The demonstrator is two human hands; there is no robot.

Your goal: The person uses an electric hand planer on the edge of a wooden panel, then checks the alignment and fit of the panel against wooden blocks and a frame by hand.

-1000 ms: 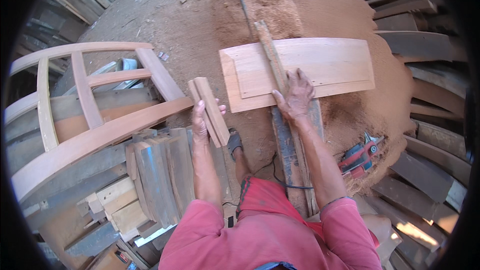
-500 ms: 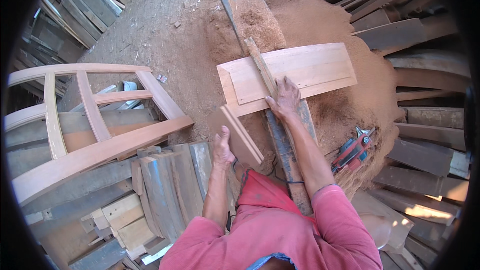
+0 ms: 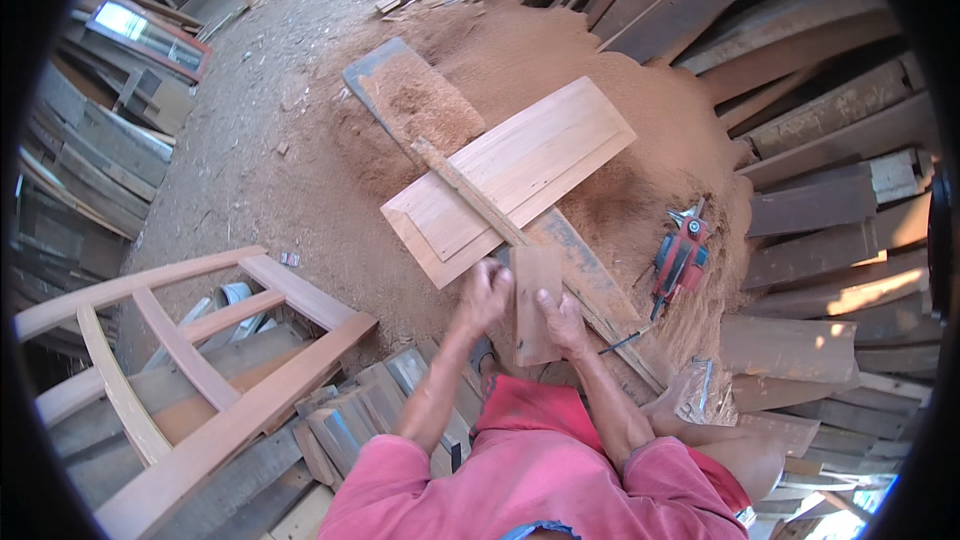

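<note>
My right hand (image 3: 562,325) grips a short, flat wooden block (image 3: 532,280), held upright over my lap. My left hand (image 3: 487,292) is curled closed just beside the block's left edge; what its fingers hold, if anything, I cannot make out. Beyond them a pale raised-panel board (image 3: 555,135) lies across a long, sawdust-covered plank (image 3: 580,260), with a narrow batten (image 3: 460,187) laid over the panel at right angles.
A red electric planer (image 3: 681,258) with a cord sits in the sawdust (image 3: 640,180) at right. A wooden grid frame (image 3: 260,390) leans over boards at lower left. Stacked boards (image 3: 820,220) line the right side, more (image 3: 120,140) the left.
My right hand has left the panel and batten and taken the block, which my left hand held earlier. Both hands are now together. The view has shifted, showing more at the top.
</note>
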